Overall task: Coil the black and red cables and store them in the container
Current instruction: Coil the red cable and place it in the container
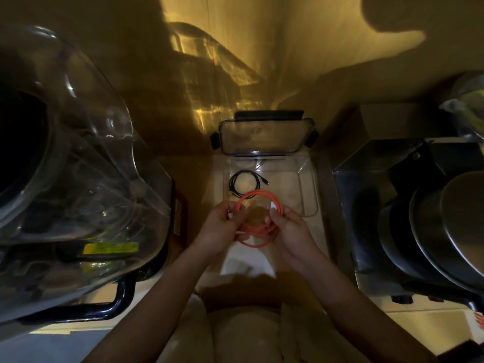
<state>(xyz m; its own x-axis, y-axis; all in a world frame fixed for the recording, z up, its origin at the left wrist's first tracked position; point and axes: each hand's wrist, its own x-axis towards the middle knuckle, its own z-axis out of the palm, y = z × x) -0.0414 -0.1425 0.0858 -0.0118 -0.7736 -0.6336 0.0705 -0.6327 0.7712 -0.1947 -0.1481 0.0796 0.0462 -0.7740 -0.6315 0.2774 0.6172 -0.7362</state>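
The red cable (258, 197) forms a coil of a few loops held up between both hands, just above the near edge of the clear plastic container (309, 179). My left hand (220, 226) pinches the coil's left side, with a white plug end showing at its fingers. My right hand (290, 226) grips the right side, where another white end shows. The black cable (242, 183) lies coiled inside the container at its left, one plug pointing right.
The container's clear lid (264, 137) with black clips leans upright behind it against the wall. A large clear blender jar (78, 158) fills the left side. Stacked dark pans (440, 231) sit on a metal appliance at the right.
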